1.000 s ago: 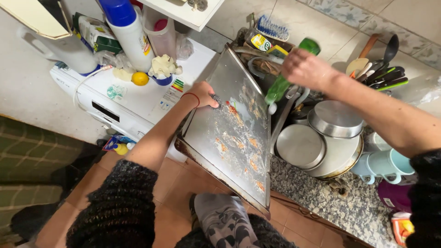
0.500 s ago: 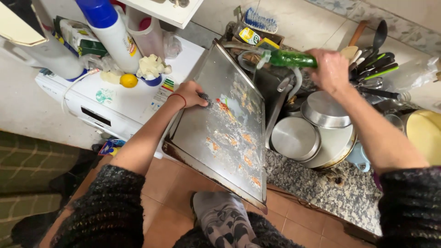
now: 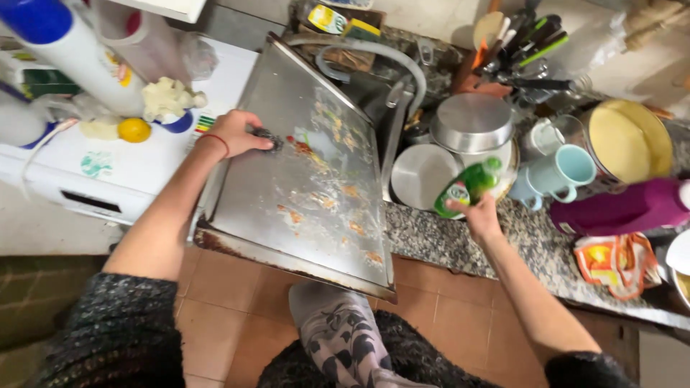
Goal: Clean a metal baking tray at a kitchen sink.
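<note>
The baking tray (image 3: 302, 179) lay tilted across the edge of the sink, its near rim jutting out over the tiled floor (image 3: 230, 287) and its far end propped up by the curved tap (image 3: 374, 57). It looked a broad, stiff sheet of metal, probably awkward more than heavy, rusty along the near rim and smeared with orange baked-on scraps (greasy and slick, I would guess). The long side rims seemed the surest places to grip it.

The left hand (image 3: 237, 134) was curled at the tray's left rim, fingers closed around a small dark scouring pad (image 3: 267, 136) pressed to the metal. The right hand (image 3: 478, 215) was wrapped round a green bottle of dish soap (image 3: 467, 185), held over the stone table (image 3: 445, 241) just beside the tray.

Beyond stood stacked steel pans and lids (image 3: 471, 122), a pale blue mug (image 3: 560, 172), a yellow bowl (image 3: 625, 140) and a purple flask (image 3: 618, 208). To the left, a white appliance (image 3: 129, 165) carried a lemon (image 3: 134, 130).
</note>
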